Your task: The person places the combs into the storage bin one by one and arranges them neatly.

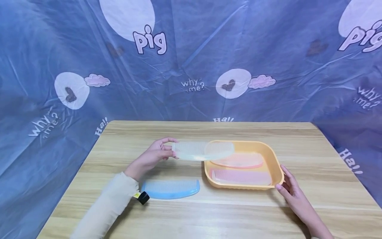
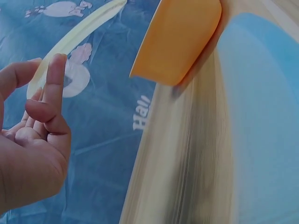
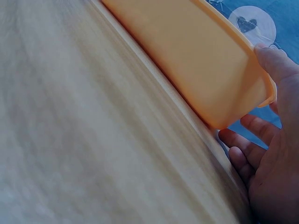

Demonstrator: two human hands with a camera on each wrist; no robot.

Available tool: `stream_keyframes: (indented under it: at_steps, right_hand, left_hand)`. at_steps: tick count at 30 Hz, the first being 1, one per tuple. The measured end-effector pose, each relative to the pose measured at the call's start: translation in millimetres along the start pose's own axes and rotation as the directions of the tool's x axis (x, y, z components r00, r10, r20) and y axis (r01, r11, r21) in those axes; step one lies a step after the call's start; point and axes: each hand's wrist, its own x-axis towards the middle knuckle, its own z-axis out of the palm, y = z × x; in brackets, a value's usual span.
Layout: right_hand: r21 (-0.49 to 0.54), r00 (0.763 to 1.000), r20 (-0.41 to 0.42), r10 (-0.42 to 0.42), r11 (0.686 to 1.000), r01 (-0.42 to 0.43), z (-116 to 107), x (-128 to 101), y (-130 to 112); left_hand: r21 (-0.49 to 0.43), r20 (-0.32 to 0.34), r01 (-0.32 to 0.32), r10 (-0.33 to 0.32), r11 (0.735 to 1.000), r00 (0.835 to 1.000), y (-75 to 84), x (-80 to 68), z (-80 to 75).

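Note:
My left hand (image 1: 156,154) pinches one end of a pale, see-through comb (image 1: 203,150) and holds it level above the table, its far end over the orange tray (image 1: 276,166). In the left wrist view the comb (image 2: 79,35) arcs up from my fingertips (image 2: 55,70). Two pink combs (image 1: 238,160) (image 1: 240,177) lie inside the tray. A blue comb (image 1: 170,189) lies flat on the table beside my left forearm. My right hand (image 1: 287,186) rests with straight fingers against the tray's near right corner (image 3: 243,107).
The wooden table (image 1: 209,212) is bounded on three sides by a blue printed sheet (image 1: 191,66). A small black and yellow object (image 1: 142,197) sits at my left wrist. Bare wood lies in front of the tray and to its right.

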Motion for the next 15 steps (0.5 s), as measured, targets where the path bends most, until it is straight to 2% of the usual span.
stream_keyframes:
  at_steps: [5,15]
  right_hand:
    - [-0.024,1.0,0.004,0.004,1.0,-0.004,-1,0,0]
    - [0.005,1.0,0.006,-0.01,1.0,0.01,-2,0,1]
  left_hand:
    - [-0.008,0.0,0.006,-0.006,1.0,1.0,-0.2,10.6,13.6]
    - [-0.041,0.033,0.019,-0.017,0.999,0.999,-3.4,27.5,34.9]
